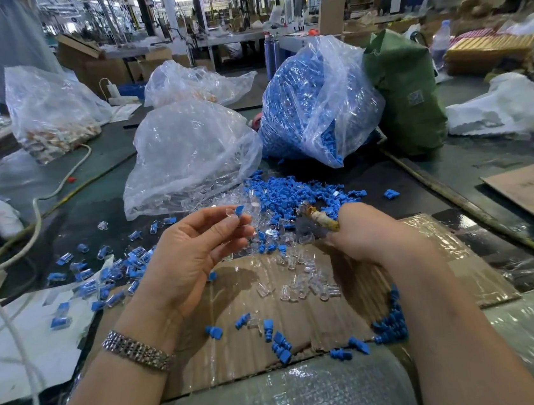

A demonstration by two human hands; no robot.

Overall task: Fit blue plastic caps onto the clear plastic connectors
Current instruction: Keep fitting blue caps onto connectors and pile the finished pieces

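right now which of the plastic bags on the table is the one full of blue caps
The bag of blue caps, right of centre beside the green bag. The other clear bags hold clear or pale parts.

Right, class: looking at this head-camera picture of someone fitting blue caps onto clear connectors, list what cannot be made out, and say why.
- Whether the blue cap is seated on the clear connector: too small, partly behind the left hand fingertips.
- What the taped tool in the right hand is: its handle is hidden in the fist.
- Background benches: blurred.
- Contents of the green bag: opaque.
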